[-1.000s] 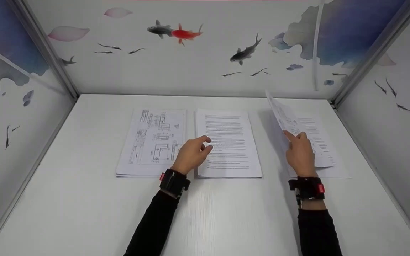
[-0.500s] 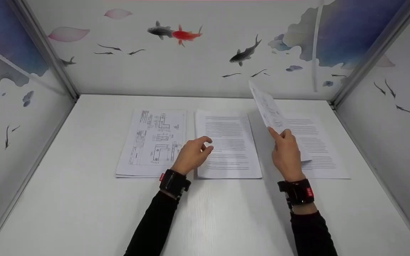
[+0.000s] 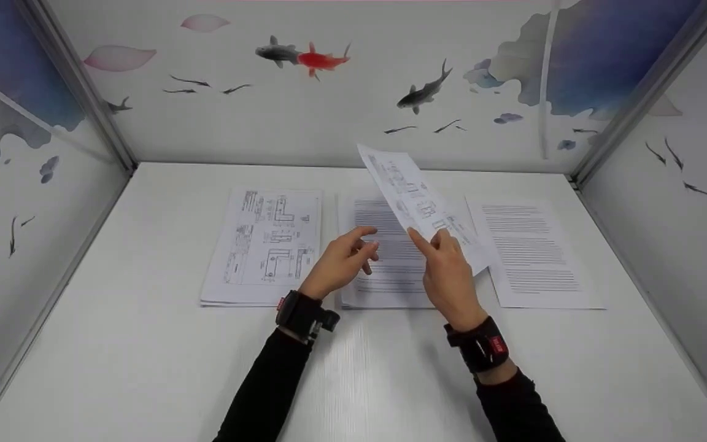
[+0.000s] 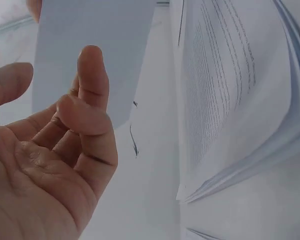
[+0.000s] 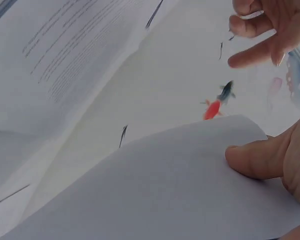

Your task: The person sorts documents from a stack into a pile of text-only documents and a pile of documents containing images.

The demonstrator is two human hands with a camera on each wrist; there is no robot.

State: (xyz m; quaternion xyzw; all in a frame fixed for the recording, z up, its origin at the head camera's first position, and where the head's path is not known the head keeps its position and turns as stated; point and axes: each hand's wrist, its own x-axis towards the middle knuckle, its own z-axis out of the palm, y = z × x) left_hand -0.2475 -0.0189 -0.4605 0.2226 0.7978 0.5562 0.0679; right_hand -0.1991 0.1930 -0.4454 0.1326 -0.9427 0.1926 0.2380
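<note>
In the head view my right hand (image 3: 450, 276) pinches a sheet of paper (image 3: 415, 199) printed with technical drawings, thumb on its blank side in the right wrist view. The sheet is raised and tilted over the middle stack of text pages (image 3: 390, 298), hiding part of it. My left hand (image 3: 342, 261) hovers at that stack's left edge, fingers loosely bent, holding nothing. The left wrist view shows the left fingers (image 4: 92, 75) apart from the raised sheet (image 4: 125, 55) behind them. To the left lies a stack of drawing sheets (image 3: 255, 245).
A text page (image 3: 534, 258) lies at the right of the white table (image 3: 114, 344). Printed panels with fish, such as the back wall (image 3: 206, 129), enclose the table at the back and both sides.
My right hand has carried the drawing sheet leftward from above the right page to over the middle stack. My left hand has stayed nearly in place, its fingers extending slightly.
</note>
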